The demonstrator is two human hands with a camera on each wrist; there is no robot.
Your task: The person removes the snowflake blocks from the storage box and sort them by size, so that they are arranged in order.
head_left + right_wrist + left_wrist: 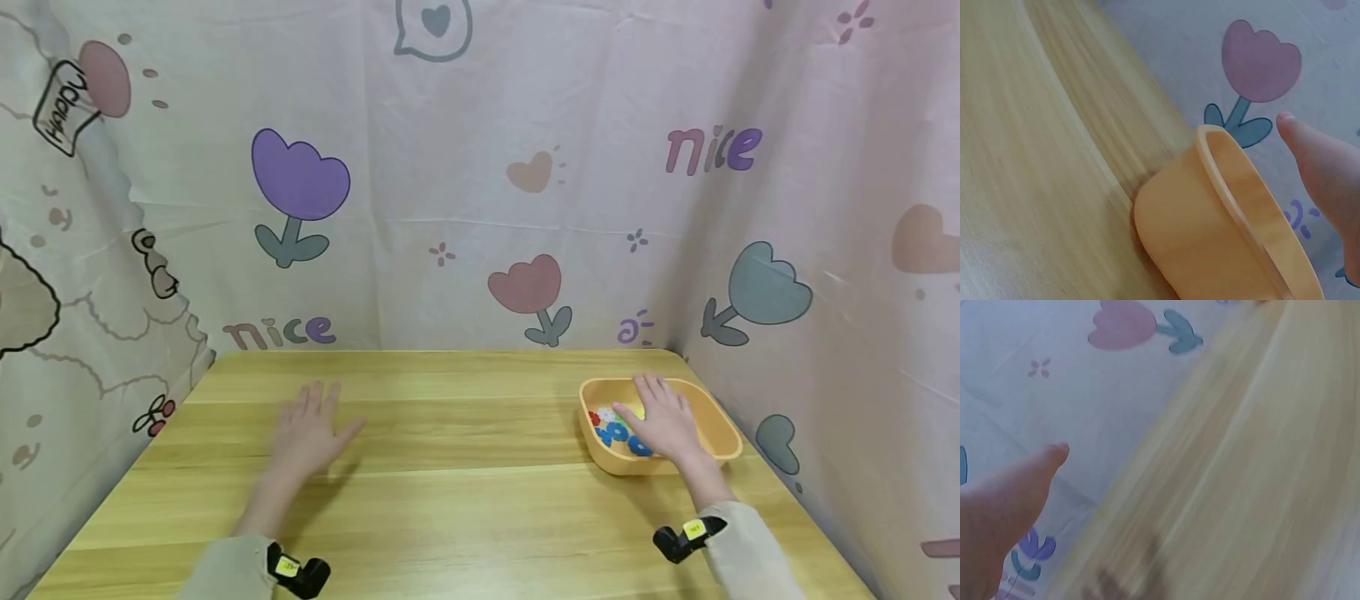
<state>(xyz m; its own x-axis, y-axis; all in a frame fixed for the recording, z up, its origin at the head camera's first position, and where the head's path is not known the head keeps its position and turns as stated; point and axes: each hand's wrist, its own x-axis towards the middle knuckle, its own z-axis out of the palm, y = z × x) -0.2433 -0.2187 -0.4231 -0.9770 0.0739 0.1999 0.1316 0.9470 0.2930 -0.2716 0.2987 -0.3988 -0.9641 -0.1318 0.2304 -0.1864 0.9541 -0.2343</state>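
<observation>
My left hand (307,433) hovers over the left part of the table with its fingers spread, and its shadow falls on the wood beside it. Only its thumb (1029,481) shows in the left wrist view. Over the yellow plastic basket (720,433) at the right is my right hand (663,418), fingers stretched out and holding nothing. Inside the basket lie several small flower-shaped pieces (617,431) in blue, red, white and green, partly hidden by this hand. The right wrist view shows the basket's side wall (1191,231) and my right thumb (1316,162) above its rim.
The wooden table (465,517) reaches back to a printed curtain (450,167) with tulips and hearts. More curtain hangs along the left and right sides. A small black camera (300,575) is strapped to my left wrist, another camera (686,537) to my right.
</observation>
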